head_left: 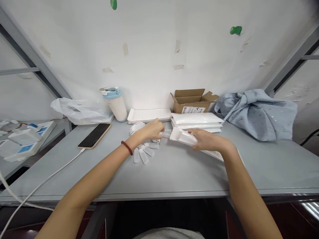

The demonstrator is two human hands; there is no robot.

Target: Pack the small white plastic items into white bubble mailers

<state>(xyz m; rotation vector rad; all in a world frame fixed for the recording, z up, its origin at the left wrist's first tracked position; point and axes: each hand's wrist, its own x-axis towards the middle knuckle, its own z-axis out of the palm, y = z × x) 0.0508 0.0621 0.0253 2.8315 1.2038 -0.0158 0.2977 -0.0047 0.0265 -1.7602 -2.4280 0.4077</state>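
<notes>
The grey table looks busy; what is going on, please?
The person's left hand pinches a small translucent plastic strip at the end of a long white packet held in the right hand. Whether its tip is inside is unclear. Similar translucent pieces lie near the left hand, and stacked white packets sit before an open brown cardboard box.

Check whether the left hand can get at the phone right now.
Probably yes: the phone lies uncovered on the table, though the left hand is pinching a translucent strip.
</notes>
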